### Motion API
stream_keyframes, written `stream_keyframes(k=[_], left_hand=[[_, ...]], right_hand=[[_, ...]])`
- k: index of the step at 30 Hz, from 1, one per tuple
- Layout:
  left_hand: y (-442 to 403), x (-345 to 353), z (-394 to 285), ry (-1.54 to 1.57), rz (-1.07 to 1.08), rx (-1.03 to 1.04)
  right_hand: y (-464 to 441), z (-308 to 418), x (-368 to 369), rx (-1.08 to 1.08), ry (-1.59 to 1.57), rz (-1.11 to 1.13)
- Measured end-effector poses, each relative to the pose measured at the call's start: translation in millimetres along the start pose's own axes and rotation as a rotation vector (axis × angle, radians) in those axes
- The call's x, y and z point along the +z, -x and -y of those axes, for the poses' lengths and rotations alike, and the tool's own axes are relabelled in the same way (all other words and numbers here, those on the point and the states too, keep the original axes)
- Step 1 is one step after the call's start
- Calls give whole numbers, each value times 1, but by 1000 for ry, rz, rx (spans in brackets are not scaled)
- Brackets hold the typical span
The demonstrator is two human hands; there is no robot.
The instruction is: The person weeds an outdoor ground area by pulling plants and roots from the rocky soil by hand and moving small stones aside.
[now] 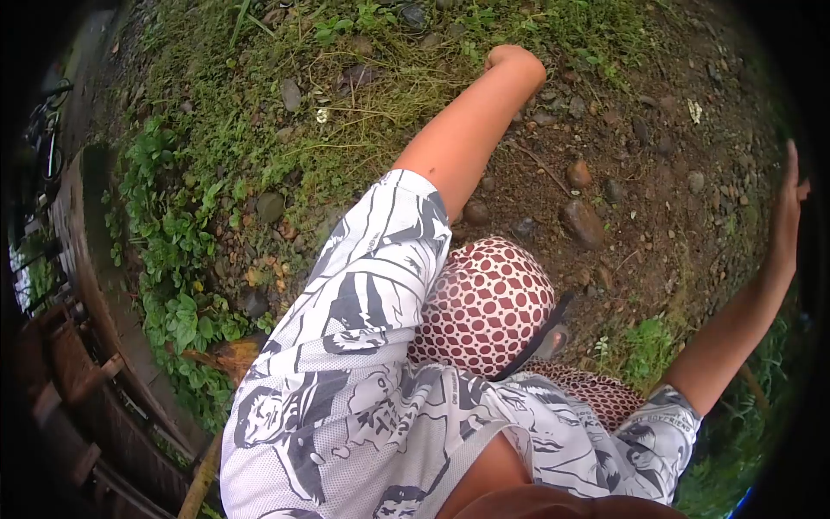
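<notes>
At the upper middle of the view, the person's bare left hand (pixel 516 62) bends down at the wrist among low, tangled green weeds (pixel 424 112) with yellowish stems; its fingers are hidden behind the wrist, so whether they pinch anything cannot be told. Far to the right, the bare right hand (pixel 788 195) is held out edge-on with fingers extended and nothing visible in its grasp. Between the arms lies bare brown soil (pixel 553 143) strewn with stones, among them a large, smooth reddish-brown stone (pixel 584 223) and a smaller orange-brown stone (pixel 578 175). A bent knee in maroon-and-cream patterned cloth (pixel 488 303) covers the ground nearest the body, and the left forearm blocks part of the weeds. Broad-leaved green plants (pixel 177 320) line the left side, beside a weathered wooden plank (pixel 112 303).
</notes>
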State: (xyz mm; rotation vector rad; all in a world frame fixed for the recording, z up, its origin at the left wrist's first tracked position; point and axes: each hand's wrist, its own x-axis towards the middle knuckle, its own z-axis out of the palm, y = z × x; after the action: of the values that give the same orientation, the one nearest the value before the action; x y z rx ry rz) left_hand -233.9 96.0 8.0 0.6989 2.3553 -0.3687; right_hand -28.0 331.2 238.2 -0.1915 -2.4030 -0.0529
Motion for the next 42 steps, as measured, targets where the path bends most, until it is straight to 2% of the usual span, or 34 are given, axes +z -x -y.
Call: stream_keyframes(k=[2, 5, 6, 7, 9, 10, 12, 14, 17, 18, 20, 22, 24, 27, 28, 31, 34, 36, 38, 40, 42], left_hand=[[-5, -7, -13, -18, 76, 38], [-5, -5, -19, 37, 123, 51], [-9, -1, -20, 57, 132, 57], [-10, -6, -20, 81, 123, 58], [-14, -4, -18, 143, 129, 59], [-14, 0, -15, 173, 142, 57], [-13, -4, -12, 213, 132, 57], [-8, -5, -9, 252, 119, 61], [21, -5, 8, 278, 37, 93], [30, -1, 17, 275, 3, 103], [36, 33, 34, 251, -243, 108], [69, 63, 50, 370, -320, 97], [108, 91, 57, 466, -189, 148], [155, 151, 50, 538, -111, 257], [164, 166, 47, 553, -49, 288], [164, 194, 37, 526, -101, 365], [131, 198, 29, 508, -460, 443], [97, 195, 22, 369, -546, 445], [57, 185, 23, 15, -588, 432], [32, 162, 33, -165, -628, 404], [21, 139, 47, -318, -547, 226]], right_hand=[[-35, 109, 28, -83, -272, -158], [-21, 283, 87, -246, -577, -38], [-11, 325, 103, -246, -608, -20], [-14, 336, 106, -205, -628, -84], [-27, 311, 110, -64, -702, -282], [-31, 291, 113, 13, -661, -306], [-32, 252, 129, 51, -559, -348], [-18, 216, 148, 182, -652, -238], [7, 171, 179, 854, -1450, -25], [16, 155, 176, 1025, -1486, -15], [34, 142, 172, 1381, -1585, 17], [62, 117, 180, 1440, -1509, 80], [91, 98, 189, 1579, -1496, 81], [143, 79, 205, 1728, -1444, 134], [158, 80, 207, 1741, -1423, 147], [194, 91, 209, 1772, -1367, 193], [219, 117, 209, 1716, -1362, 235], [220, 142, 203, 1694, -1310, 284], [227, 157, 202, 1624, -1289, 339], [223, 165, 197, 1539, -1227, 442], [225, 167, 195, 1440, -1185, 487]])
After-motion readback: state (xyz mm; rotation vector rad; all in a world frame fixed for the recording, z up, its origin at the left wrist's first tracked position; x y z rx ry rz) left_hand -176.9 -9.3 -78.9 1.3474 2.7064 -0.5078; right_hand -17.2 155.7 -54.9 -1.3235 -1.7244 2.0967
